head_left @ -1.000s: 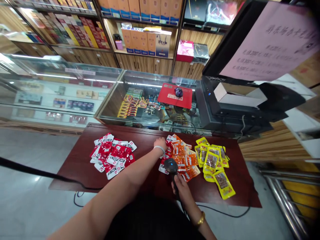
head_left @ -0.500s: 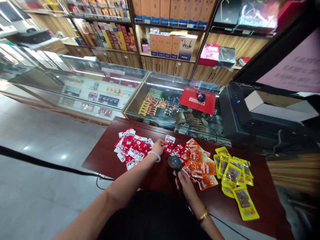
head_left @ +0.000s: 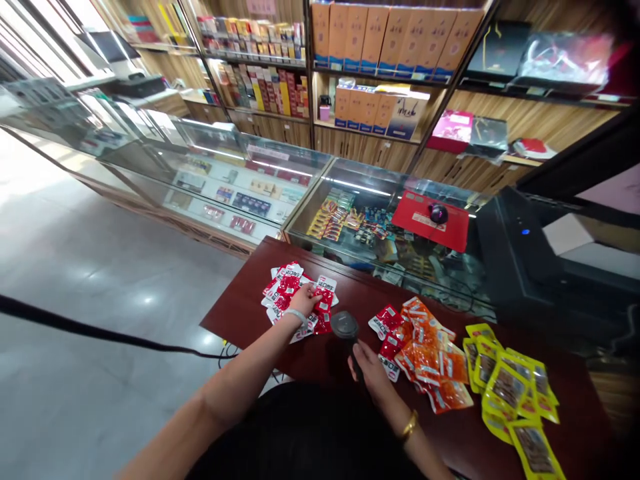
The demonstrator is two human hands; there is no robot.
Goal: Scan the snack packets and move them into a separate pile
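My left hand rests on the pile of red snack packets at the left of the dark red table, its fingers laid on a red packet at the pile's right edge. My right hand grips the handle of a black barcode scanner, whose head points up between the piles. A mixed heap of red and orange packets lies just right of the scanner. Yellow packets lie further right.
A glass display counter with goods inside stands behind the table, carrying a red mouse mat with a mouse. A black till unit sits at the right. Shelves of boxes line the back wall. A black cable crosses the grey floor.
My left hand carried a red packet leftward from the orange heap and set it on the red pile. My head turned left, so everything has shifted right in view. The scanner stayed in my right hand.
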